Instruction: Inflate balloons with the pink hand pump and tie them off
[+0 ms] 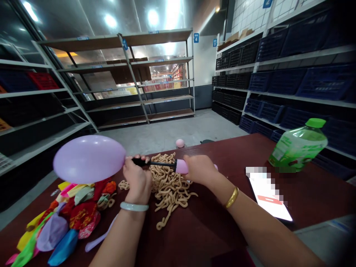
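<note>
A hand balloon pump (pixel 181 166) with a pink barrel and a black rod lies level between my hands. My left hand (pixel 137 174) is closed round its black end, where the neck of an inflated purple balloon (pixel 89 159) also meets my fingers. Whether those fingers pinch the neck itself is hidden. My right hand (pixel 200 170) wraps the pink barrel, and part of the rod shows between the two hands. Beneath the pump is a heap of tan, curled, string-like pieces (pixel 174 198). Several limp balloons (pixel 52 231) in many colours lie left of my left forearm.
On the dark red table (pixel 222 237), a phone (pixel 268 196) with a lit screen lies at the right. Behind it stands a green bottle (pixel 299 146). A small pink ball-like thing (pixel 180 143) shows past the far edge. Shelves (pixel 167 98) and blue crates (pixel 286 81) line the room.
</note>
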{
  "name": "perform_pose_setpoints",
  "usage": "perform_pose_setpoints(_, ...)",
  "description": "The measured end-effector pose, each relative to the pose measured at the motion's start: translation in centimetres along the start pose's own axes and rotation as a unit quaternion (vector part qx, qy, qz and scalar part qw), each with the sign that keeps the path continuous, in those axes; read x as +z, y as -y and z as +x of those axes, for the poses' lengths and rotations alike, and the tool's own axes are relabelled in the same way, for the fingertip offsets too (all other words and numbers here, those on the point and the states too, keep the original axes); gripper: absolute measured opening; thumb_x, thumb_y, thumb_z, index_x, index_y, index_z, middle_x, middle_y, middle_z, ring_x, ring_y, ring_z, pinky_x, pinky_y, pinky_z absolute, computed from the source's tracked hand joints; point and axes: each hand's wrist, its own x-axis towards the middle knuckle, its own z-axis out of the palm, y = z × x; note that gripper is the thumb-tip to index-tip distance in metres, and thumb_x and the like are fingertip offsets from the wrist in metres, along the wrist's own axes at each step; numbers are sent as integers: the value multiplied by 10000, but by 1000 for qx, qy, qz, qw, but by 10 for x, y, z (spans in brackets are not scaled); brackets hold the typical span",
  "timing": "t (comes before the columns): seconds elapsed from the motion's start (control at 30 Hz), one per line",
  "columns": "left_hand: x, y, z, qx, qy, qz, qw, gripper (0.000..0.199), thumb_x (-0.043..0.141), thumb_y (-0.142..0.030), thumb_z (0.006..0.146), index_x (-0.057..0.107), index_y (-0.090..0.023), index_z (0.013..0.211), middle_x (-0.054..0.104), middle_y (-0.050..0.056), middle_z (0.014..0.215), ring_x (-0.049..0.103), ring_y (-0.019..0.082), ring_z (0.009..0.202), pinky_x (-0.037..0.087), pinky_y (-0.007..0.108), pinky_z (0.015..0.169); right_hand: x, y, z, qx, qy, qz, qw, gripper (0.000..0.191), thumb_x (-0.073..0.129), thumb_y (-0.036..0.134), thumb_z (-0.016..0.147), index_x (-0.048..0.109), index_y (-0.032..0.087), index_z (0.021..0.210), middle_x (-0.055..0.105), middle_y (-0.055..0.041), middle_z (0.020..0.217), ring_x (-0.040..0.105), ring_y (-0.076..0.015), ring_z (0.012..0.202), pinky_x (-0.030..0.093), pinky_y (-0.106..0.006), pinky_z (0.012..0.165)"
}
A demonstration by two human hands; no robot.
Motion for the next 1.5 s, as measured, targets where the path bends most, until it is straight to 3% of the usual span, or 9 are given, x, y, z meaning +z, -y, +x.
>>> perform_pose_setpoints(0.17,12,25,-41,-43,48,6,998,211,610,-273,800,411,-204,801,494,-43,675,518,104,570,429,252,561,1,13,-5,11,5,14,1000,311,565,402,765,545,221,1016,695,-86,905,666,-258,790,423,-329,659)
perform_pose_setpoints(0.3,17,29,-57,-48,64,6,997,185,599,-277,835,435,-197,808,509,-33,690,520,104,583,454,262,593,2,19,-5,13,0,32,999,304,552,406,779,532,219,1019,696,-87,898,669,-262,799,422,-329,653)
perform_pose_setpoints(0.5,18,8,-39,-27,83,1,996,173,579,-282,853,438,-200,796,494,-27,671,528,122,574,430,256,540,4,17,-1,4,-10,56,998,340,522,488,793,535,229,1011,693,-64,858,664,-251,752,399,-319,615)
perform_pose_setpoints(0.73,-4,-29,19,34,-2,0,999,149,525,-285,876,420,-209,802,474,-41,638,498,115,516,386,244,497,7,0,4,-19,3,49,999,346,564,507,749,565,233,960,697,-50,829,655,-246,718,346,-304,558)
perform_pose_setpoints(0.83,-10,-33,29,51,-21,-2,998,157,508,-298,886,411,-212,798,468,-42,628,485,114,498,362,237,476,7,-5,4,-21,4,40,999,379,583,533,732,574,228,956,699,-55,825,653,-241,712,333,-300,545)
perform_pose_setpoints(0.97,-6,-20,17,42,-5,-10,999,176,538,-301,870,405,-211,799,465,-47,631,483,107,507,364,231,481,6,-6,3,-18,-3,16,1000,395,613,525,705,574,220,954,699,-58,825,656,-247,711,345,-302,548)
perform_pose_setpoints(1.3,21,23,-59,-23,100,12,995,159,549,-263,885,433,-200,794,486,-26,682,517,114,570,428,258,534,1,14,-5,-6,21,50,999,402,563,498,769,546,216,1056,704,-75,906,671,-260,812,428,-318,639)
perform_pose_setpoints(1.4,21,18,-53,-19,127,25,991,169,528,-299,901,441,-203,793,484,-19,676,522,122,580,419,260,522,3,17,-4,-12,11,71,997,419,502,534,809,528,217,1083,702,-80,939,665,-259,822,436,-332,657)
perform_pose_setpoints(1.5,16,6,-31,-4,105,32,994,176,500,-301,920,431,-212,784,477,-21,655,505,113,560,404,256,517,5,15,0,-14,10,85,996,412,518,542,794,530,226,1058,700,-60,913,660,-251,782,427,-322,623)
